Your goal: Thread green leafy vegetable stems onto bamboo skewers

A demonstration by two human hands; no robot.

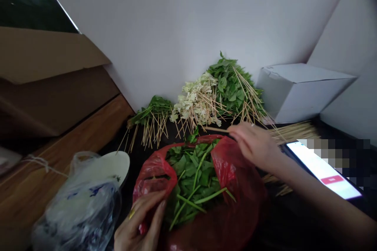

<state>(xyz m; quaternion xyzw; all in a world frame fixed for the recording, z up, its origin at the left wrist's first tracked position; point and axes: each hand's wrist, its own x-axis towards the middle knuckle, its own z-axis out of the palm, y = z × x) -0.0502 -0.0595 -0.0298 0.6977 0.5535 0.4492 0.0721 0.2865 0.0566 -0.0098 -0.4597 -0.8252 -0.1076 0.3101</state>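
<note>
A red plastic bag [235, 160] full of leafy greens [191, 172] with long stems stands open in front of me. At its near left side, my left hand [141, 219], with a ring on one finger, is closed on the bag's edge. My right hand [255, 145] is closed around a thin bamboo skewer [216, 129] above the bag's far right rim. That skewer points left, and a green leaf [193, 137] shows near its tip; whether the leaf is threaded on it I cannot tell.
Along the wall lie skewered greens [229, 78], pale cabbage skewers [197, 98] and a smaller green bunch [156, 106]. Loose skewers [294, 131] and a lit phone [318, 168] are right, by a white box [309, 90]. A bowl [119, 160], clear bag [82, 211] and cardboard box [53, 98] stand left.
</note>
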